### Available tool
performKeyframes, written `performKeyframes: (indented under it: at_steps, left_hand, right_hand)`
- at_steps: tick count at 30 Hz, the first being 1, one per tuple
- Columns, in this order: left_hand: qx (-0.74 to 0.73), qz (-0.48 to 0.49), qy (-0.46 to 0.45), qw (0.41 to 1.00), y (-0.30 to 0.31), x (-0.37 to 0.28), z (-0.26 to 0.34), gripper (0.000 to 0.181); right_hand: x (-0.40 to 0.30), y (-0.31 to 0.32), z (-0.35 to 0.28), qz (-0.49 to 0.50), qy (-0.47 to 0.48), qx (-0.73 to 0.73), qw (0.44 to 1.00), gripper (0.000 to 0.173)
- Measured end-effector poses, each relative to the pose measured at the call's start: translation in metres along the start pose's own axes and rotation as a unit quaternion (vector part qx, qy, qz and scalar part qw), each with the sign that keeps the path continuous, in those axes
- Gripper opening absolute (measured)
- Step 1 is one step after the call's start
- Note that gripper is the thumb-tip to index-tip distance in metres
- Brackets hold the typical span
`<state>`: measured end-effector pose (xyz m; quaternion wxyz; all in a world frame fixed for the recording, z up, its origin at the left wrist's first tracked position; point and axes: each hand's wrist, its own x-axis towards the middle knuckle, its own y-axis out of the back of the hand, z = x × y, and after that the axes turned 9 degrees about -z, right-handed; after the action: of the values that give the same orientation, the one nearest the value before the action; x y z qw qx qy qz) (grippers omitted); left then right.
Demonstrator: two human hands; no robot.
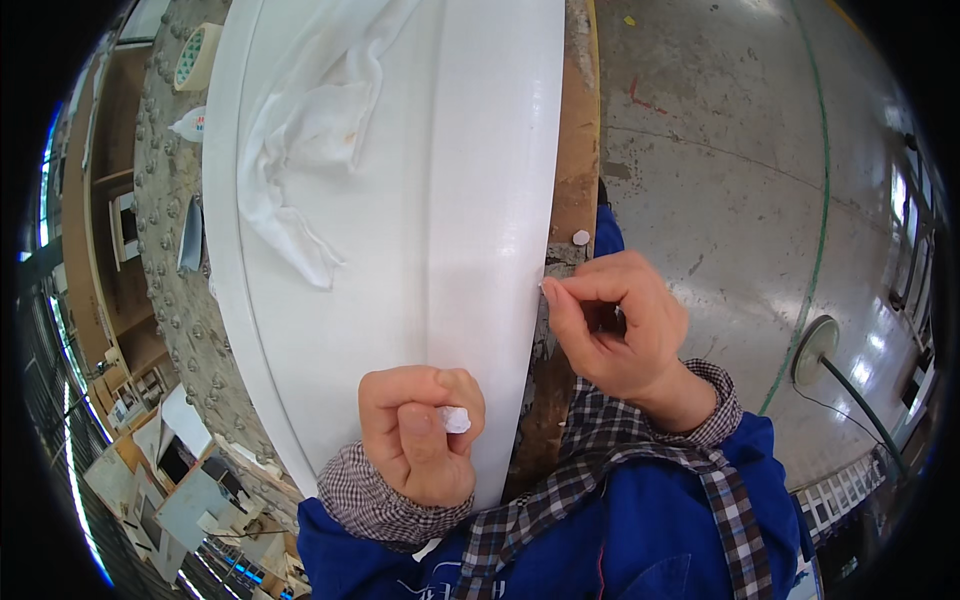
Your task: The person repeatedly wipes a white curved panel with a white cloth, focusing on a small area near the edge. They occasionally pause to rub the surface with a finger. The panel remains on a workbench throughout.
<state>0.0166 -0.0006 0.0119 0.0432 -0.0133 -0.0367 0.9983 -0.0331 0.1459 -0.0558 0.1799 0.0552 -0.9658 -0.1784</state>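
Note:
A long white panel [405, 225] with a smooth raised strip runs across the bench before me. My left hand [424, 435] is closed around a small white lump [454, 420], which shows between thumb and fingers above the near part of the panel. At the panel's right edge, my right hand [622, 322] pinches a tiny white bit between thumb and forefinger. Whether that bit touches the edge, I cannot tell. Another small white lump [580, 238] sits on the brown bench edge just beyond my right hand. A crumpled white cloth [322, 135] lies on the far left part of the panel.
Left of the panel, a roll of tape [198, 57], a white plastic nozzle or bottle [190, 124] and a grey strip [190, 234] lie on a studded surface [169, 187]. A round-based stand [816, 351] is on the concrete floor at right.

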Motion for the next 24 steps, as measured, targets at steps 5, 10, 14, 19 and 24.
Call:
performKeyframes:
  at_steps: [5,10,14,19,24]
  left_hand:
    - [-0.004,0.004,0.003,1.000,0.000,-0.001,-0.001,0.025]
    - [-0.003,0.003,0.006,1.000,0.000,-0.001,0.000,0.025]
    - [0.000,0.004,0.003,1.000,-0.001,0.000,0.001,0.025]
    - [0.005,0.003,-0.002,1.000,-0.002,0.001,0.000,0.025]
    - [0.000,-0.001,-0.010,1.000,-0.002,0.001,-0.001,0.025]
  right_hand:
    - [0.000,-0.001,0.004,0.006,0.047,-0.033,0.998,0.019]
    - [0.002,0.004,0.006,-0.021,0.108,-0.058,0.992,0.020]
    - [0.001,0.005,0.013,-0.039,0.194,-0.102,0.975,0.024]
    - [0.002,0.009,0.022,-0.052,0.278,-0.135,0.950,0.031]
    - [-0.001,0.007,0.031,-0.032,0.326,-0.120,0.937,0.032]
